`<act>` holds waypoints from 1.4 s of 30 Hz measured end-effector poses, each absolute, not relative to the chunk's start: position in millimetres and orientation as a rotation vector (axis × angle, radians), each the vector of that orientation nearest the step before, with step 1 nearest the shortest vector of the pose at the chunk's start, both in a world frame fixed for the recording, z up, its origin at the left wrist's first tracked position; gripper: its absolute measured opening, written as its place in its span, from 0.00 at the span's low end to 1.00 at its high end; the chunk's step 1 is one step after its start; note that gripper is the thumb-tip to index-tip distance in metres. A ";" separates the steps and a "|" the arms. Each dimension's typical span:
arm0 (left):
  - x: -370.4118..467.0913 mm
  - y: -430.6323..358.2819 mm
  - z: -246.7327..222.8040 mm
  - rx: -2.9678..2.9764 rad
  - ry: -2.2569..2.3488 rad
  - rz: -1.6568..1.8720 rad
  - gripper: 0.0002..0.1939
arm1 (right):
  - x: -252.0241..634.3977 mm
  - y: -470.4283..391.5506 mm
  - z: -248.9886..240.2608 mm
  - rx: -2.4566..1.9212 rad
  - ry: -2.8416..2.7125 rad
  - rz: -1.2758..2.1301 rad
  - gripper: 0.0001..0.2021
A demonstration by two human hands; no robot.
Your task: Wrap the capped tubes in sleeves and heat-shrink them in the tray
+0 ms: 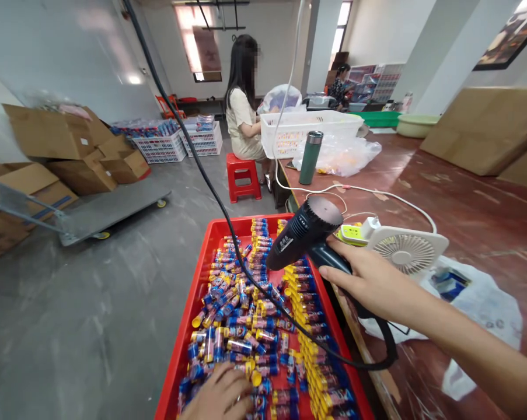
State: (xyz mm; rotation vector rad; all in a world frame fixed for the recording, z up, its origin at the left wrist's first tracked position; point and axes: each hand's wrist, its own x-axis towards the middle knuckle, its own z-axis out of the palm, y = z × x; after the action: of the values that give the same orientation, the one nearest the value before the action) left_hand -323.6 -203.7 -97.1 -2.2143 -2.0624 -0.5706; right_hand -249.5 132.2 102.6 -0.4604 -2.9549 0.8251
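- Right hand point(363, 274): we see it closed round the handle of the black dryer point(293, 236), nozzle hanging over the red tray point(188, 315).
- Left hand point(223, 394): laid palm-down on the tubes point(267, 336) at the tray's near end, fingers slightly apart; we cannot tell whether it grips one.
- Tubes: lying in the tray beside the bench point(477, 216), jumbled at left, stacked in a row at right.
- Handling, our judgement: each tube light, fairly stiff, smooth, apt to roll; best taken round the middle. Dryer heavier at the barrel; we would keep to the handle, nozzle likely hot, cord point(392, 350) trailing over the tubes.
- Count: one dryer, one tray, one fan point(402, 249), one green flask point(311, 158), one red stool point(241, 163). Tubes overlap, dozens at least; we cannot fix a total.
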 end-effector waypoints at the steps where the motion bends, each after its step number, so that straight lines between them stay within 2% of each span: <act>1: -328.9 -194.3 -88.7 -2.174 -2.127 -0.585 0.11 | -250.8 133.6 104.6 -0.459 -2.952 0.821 0.16; 5: -356.2 -131.6 -76.3 -1.965 -2.440 -0.483 0.14 | -255.5 139.0 115.7 -0.474 -2.927 0.796 0.13; 9: -385.9 -59.5 -98.4 -1.854 -2.639 -0.208 0.17 | -259.2 138.9 122.8 -0.469 -2.884 0.794 0.09; 13: -402.0 -31.0 -121.7 -1.846 -2.697 -0.134 0.21 | -252.7 141.6 120.4 -0.500 -2.887 0.846 0.09; 20: -381.6 -72.1 -114.5 -2.045 -2.618 -0.068 0.19 | -237.0 152.1 99.0 -0.521 -2.930 0.912 0.14; 27: -345.6 -128.9 -123.9 -2.056 -2.546 -0.143 0.16 | -237.4 146.5 81.9 -0.524 -2.990 0.917 0.14; 31: -338.3 -151.8 -123.9 -2.056 -2.455 -0.141 0.25 | -237.7 140.1 82.6 -0.477 -3.036 0.963 0.13; 33: -335.4 -160.9 -119.4 -2.069 -2.412 -0.137 0.26 | -236.6 136.5 85.0 -0.446 -3.065 1.046 0.11; 36: -329.6 -174.3 -111.5 -2.106 -2.347 -0.157 0.20 | -233.8 132.4 88.0 -0.441 -3.070 1.142 0.09; 39: -321.8 -189.2 -107.7 -2.162 -2.253 -0.247 0.13 | -229.4 130.8 89.7 -0.456 -3.039 1.100 0.12; 42: -311.1 -205.1 -111.3 -2.150 -2.106 -0.393 0.11 | -223.3 128.8 92.6 -0.432 -3.027 1.104 0.12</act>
State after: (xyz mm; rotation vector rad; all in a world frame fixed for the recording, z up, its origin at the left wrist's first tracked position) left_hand -311.1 -205.1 -111.3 -2.1502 -2.1062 -0.3926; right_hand -223.3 128.8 92.6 -0.4318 -3.0267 1.1042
